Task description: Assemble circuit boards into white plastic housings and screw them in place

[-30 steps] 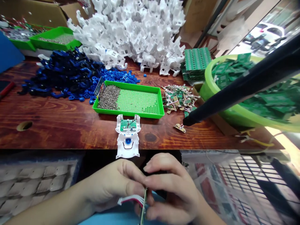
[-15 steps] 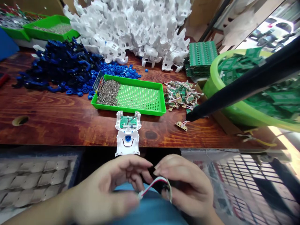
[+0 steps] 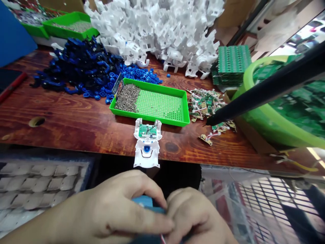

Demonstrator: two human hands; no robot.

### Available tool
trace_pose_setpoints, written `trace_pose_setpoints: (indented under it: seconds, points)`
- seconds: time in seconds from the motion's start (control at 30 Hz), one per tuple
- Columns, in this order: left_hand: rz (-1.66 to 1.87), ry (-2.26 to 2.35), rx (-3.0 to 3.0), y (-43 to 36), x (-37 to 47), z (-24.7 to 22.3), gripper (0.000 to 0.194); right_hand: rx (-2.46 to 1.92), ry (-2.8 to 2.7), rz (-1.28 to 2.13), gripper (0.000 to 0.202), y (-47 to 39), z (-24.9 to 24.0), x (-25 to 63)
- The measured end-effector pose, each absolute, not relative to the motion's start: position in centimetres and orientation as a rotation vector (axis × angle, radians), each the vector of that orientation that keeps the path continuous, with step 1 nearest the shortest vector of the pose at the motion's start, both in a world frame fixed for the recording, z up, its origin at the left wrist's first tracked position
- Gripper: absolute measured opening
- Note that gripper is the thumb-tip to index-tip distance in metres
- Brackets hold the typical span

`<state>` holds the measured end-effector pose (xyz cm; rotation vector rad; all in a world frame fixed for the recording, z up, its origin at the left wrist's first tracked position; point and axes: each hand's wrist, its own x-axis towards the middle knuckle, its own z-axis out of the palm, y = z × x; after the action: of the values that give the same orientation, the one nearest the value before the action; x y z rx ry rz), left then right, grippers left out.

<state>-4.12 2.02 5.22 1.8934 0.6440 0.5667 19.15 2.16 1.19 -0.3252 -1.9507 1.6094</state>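
My left hand [image 3: 114, 213] and my right hand [image 3: 195, 217] meet at the bottom edge, below the table's front. Their fingertips are pinched together on a small wired circuit board. Only a sliver of its red and white wire [image 3: 161, 239] shows; the fingers hide the rest. Something blue [image 3: 143, 200] shows between the hands. Just above them, a white plastic housing [image 3: 147, 149] with a green board and a blue button lies at the wooden table's [image 3: 63, 122] front edge, partly overhanging it.
Behind the housing sits a green tray [image 3: 152, 119] with screws [image 3: 127, 98]. A blue parts pile [image 3: 78, 71], a white housings pile [image 3: 157, 30], small wired boards [image 3: 205, 103], stacked green panels [image 3: 232, 62] and a green basin [image 3: 256, 112] surround it. A black bar [image 3: 266, 88] slants in from the right.
My hands have come closer together and lower, and the wire loop seen between them is now covered by my fingers. The view has shifted slightly left. More small boards lie near the bar's tip.
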Motion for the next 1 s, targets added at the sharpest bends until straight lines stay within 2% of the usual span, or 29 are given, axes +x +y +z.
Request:
trace_pose_setpoints:
  seconds: [0.07,0.17,0.23,0.3,0.33,0.37,0.43,0.47,0.5,0.63,0.77,1.0]
  points:
    - [0.475,0.544,1.855,2.5,-4.0,5.4,0.038,-0.3,-1.863,1.785,0.038,1.8,0.4,18.6]
    - [0.636,0.482,1.78,3.1,-3.9,5.2,0.027,-0.405,-1.727,1.912,0.042,1.5,0.1,17.6]
    - [0.776,0.487,1.746,3.2,-4.3,5.0,0.034,-0.534,-1.688,1.847,0.033,1.7,0.7,17.5]
    - [0.819,0.546,1.763,3.2,-5.6,4.9,0.051,-0.64,-1.709,1.672,0.021,2.1,1.5,17.8]
    - [0.832,0.626,1.794,3.4,-6.4,4.8,0.053,-0.677,-1.736,1.559,0.021,2.3,1.8,18.1]
    - [0.846,0.787,1.844,3.7,-7.5,4.8,0.049,-0.709,-1.766,1.436,0.024,2.5,2.0,18.5]
    - [0.908,1.373,1.92,5.0,-9.9,4.5,0.025,-0.826,-1.744,1.163,0.027,2.6,1.9,19.0]
    - [0.912,1.859,1.94,6.1,-11.3,4.2,0.026,-0.922,-1.668,1.02,0.026,2.6,1.6,19.1]
    - [0.91,2.079,1.912,7.3,-12.7,4.0,0.031,-1.028,-1.555,0.887,0.025,2.5,1.2,19.1]
    - [0.703,2.37,1.903,12.4,-18.3,3.0,0.032,-1.309,-1.167,0.615,0.031,2.3,-0.8,18.6]
    - [0.472,2.513,1.951,15.0,-22.2,2.7,0.034,-1.412,-1.196,0.682,0.038,3.0,-2.0,18.6]
    - [0.192,2.427,2.234,16.8,-24.9,2.4,0.037,-1.342,-1.338,0.656,0.032,4.9,-3.7,19.6]
